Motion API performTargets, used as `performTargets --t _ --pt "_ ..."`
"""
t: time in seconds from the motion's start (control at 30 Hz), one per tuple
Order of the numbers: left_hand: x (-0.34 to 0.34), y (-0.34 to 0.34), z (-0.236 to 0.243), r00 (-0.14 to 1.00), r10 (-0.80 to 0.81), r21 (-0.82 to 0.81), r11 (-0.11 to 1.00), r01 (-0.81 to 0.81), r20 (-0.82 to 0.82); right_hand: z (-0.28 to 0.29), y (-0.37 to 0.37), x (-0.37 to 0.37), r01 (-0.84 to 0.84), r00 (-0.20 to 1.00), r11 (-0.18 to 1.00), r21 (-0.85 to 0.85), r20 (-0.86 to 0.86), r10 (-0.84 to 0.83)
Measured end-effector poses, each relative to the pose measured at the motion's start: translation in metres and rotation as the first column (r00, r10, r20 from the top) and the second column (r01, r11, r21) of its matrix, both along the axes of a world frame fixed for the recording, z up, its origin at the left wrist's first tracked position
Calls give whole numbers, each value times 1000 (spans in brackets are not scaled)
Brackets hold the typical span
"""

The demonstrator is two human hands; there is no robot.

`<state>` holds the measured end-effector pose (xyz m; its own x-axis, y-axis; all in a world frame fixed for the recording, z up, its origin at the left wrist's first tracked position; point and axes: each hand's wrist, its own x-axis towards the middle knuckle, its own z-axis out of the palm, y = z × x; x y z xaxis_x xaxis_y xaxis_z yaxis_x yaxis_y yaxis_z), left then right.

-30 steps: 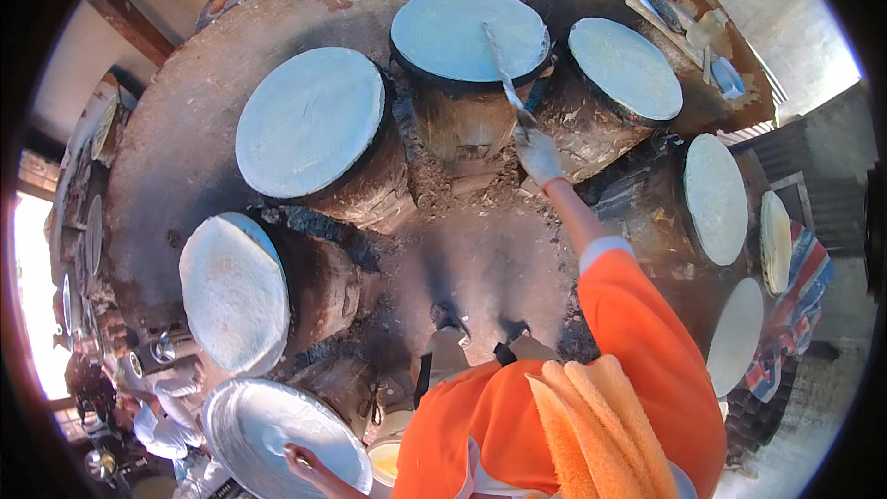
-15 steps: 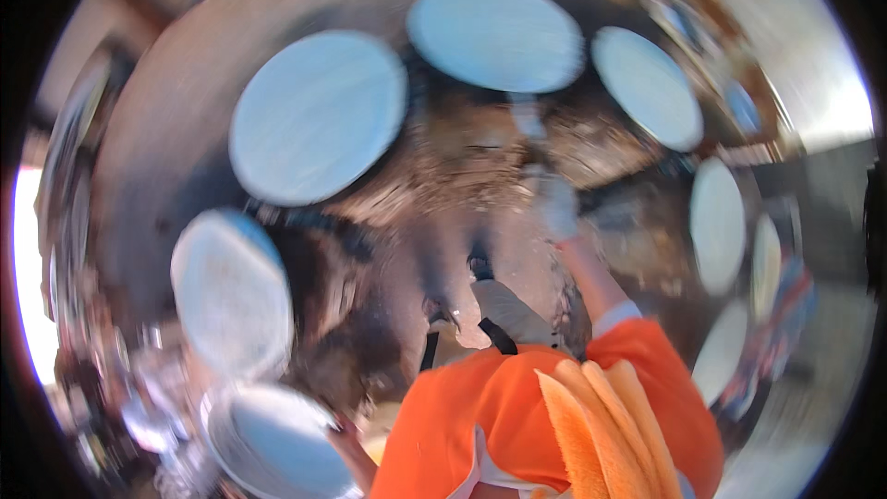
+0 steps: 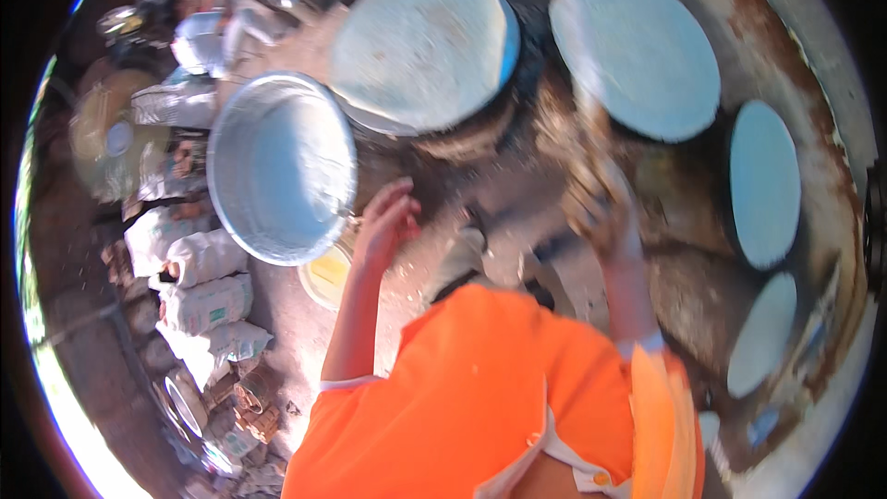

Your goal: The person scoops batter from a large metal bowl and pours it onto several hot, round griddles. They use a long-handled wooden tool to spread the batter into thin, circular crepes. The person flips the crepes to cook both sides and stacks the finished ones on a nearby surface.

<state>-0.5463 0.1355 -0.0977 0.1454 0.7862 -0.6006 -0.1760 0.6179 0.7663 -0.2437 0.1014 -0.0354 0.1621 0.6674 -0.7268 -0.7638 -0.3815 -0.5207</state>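
Note:
My left hand (image 3: 387, 225) is raised with its fingers apart and nothing in it, close to the right rim of a large metal basin (image 3: 222, 176). My right hand (image 3: 601, 212), blurred by motion, grips a long pale paddle-like tool (image 3: 575, 23). The tool extends away over the left part of a round light-blue plate (image 3: 661, 55). Left of it, another plate (image 3: 510, 42) is mostly covered by a thin pale round sheet (image 3: 416, 46), which looks like flatbread and leaves a blue strip at the right.
More light-blue plates (image 3: 765, 185) curve down the right side above brown, clay-like bases. Stacked white sacks (image 3: 205, 300) and brick-like pieces line the left. A yellow round container (image 3: 325, 279) stands on the floor beside the basin. Low wall at far right (image 3: 813, 102).
My view has swung left, so the basin and plates appear shifted up and right. My left hand, earlier at the basin's rim, is now apart from it. My right hand still grips the tool.

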Motion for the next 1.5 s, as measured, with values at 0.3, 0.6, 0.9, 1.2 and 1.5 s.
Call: performTargets --t 0.3,0.6,0.9,1.2,1.5 --pt "1 54 69 994 13 492 868 -65 109 8 112 -166 -265 747 732 628 -347 568" --pt "-56 35 10 917 211 272 911 -310 340 -57 106 -219 -721 693 677 151 173 700" --pt "-46 -47 9 624 494 -116 831 -545 606 -63 74 -211 -870 365 414 268 -216 906" --pt "-92 -184 -5 276 790 -132 407 -904 547 -54 57 -221 -900 282 356 253 -287 915" --pt "-203 -399 -123 440 -274 -518 423 -744 -855 -81 55 -322 -960 -281 -207 -190 631 723"
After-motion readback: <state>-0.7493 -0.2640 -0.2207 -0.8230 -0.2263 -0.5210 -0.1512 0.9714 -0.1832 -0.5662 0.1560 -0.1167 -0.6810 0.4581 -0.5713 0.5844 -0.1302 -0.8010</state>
